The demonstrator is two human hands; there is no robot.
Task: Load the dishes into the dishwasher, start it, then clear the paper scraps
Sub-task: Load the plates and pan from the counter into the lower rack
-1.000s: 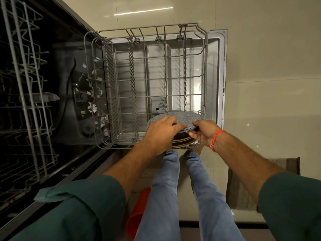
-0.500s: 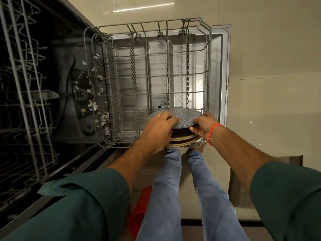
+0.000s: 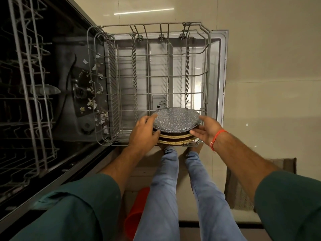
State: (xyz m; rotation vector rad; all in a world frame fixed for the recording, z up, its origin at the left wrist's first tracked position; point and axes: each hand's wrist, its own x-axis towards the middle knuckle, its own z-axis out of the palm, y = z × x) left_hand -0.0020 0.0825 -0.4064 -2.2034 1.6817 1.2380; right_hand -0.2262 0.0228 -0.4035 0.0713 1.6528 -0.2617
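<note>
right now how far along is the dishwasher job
Early. Done: the lower rack is pulled out. In hand: left hand and right hand are setting a stack of plates at its near edge. Left: starting the machine and clearing the paper scraps inside the tub.

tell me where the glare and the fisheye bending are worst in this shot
Head view: the strongest glare is a white patch on the steel dishwasher door under the grey wire rack, plus a strip-light reflection on the beige wall; the dark dishwasher cavity is underexposed; straight lines bow toward the frame edges.
</note>
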